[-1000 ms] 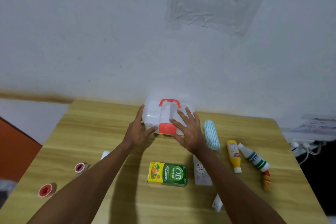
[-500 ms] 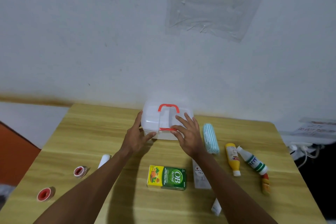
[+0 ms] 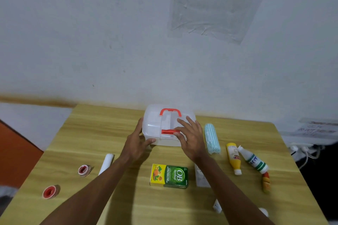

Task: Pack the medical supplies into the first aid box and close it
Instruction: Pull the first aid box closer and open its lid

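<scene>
Both bare forearms reach forward from the lower edge of the frame. The left hand (image 3: pixel 138 144) clasps the near left corner of the first aid box (image 3: pixel 155 124), thumb in front and fingers along its side. The right hand (image 3: pixel 190 139) lies on the lid, fingers spread straight, thumb apparently at the front edge.

The translucent white first aid box (image 3: pixel 155 124) (red handle (image 3: pixel 170 110), red front latch (image 3: pixel 168 131)) sits lid-on at the far middle of the table (image 3: pixel 95 133). A green-yellow carton (image 3: pixel 169 176) lies nearer. At the right a striped roll (image 3: pixel 211 139), a yellow bottle (image 3: pixel 233 157) and a white bottle (image 3: pixel 253 160) lie on their sides. Two red-cored tape rolls (image 3: pixel 84 170) (image 3: pixel 50 191) lie at the left.
</scene>
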